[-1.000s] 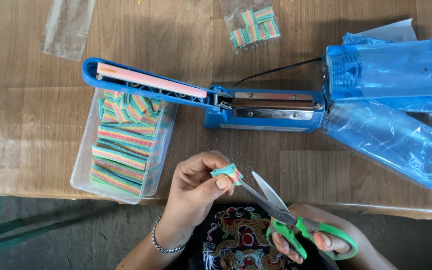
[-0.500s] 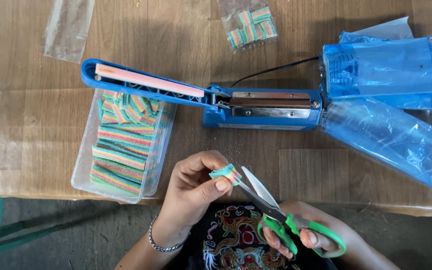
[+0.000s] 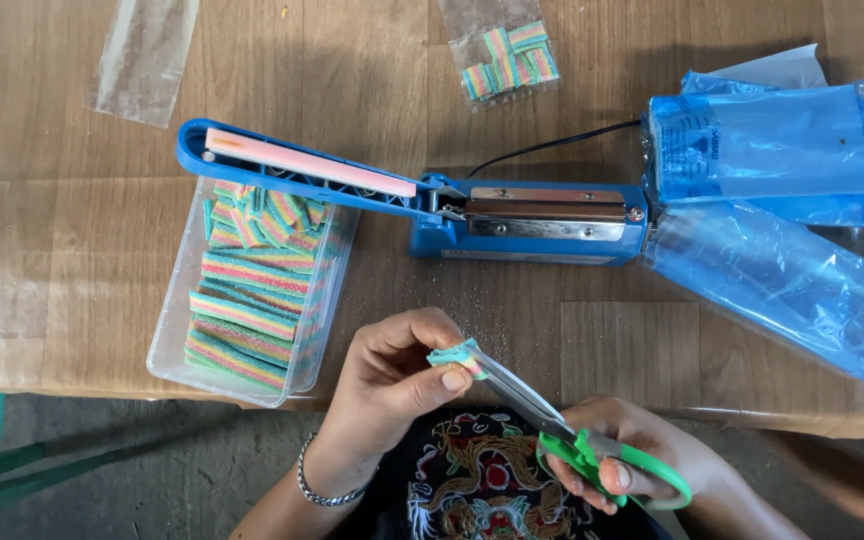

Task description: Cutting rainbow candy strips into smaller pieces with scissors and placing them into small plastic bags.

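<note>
My left hand (image 3: 392, 385) pinches a small rainbow-striped sour candy strip (image 3: 455, 354) between thumb and fingers, just over the table's front edge. My right hand (image 3: 642, 462) grips green-handled scissors (image 3: 592, 455); their blades reach up-left and are closed on the candy strip. A clear plastic tub (image 3: 177, 350) full of the same striped candy strips (image 3: 247, 300) stands to the left of my left hand.
A blue impulse heat sealer (image 3: 512, 215) lies across the wooden table (image 3: 52, 250), its arm raised over the tub. Blue plastic bags (image 3: 772, 200) lie at the right. A clear bag with candy pieces (image 3: 507, 55) and an empty clear bag (image 3: 142, 55) lie at the back.
The scissor blades have gone from spread apart to closed on the candy strip, and my right hand has shifted a little left toward my left hand.
</note>
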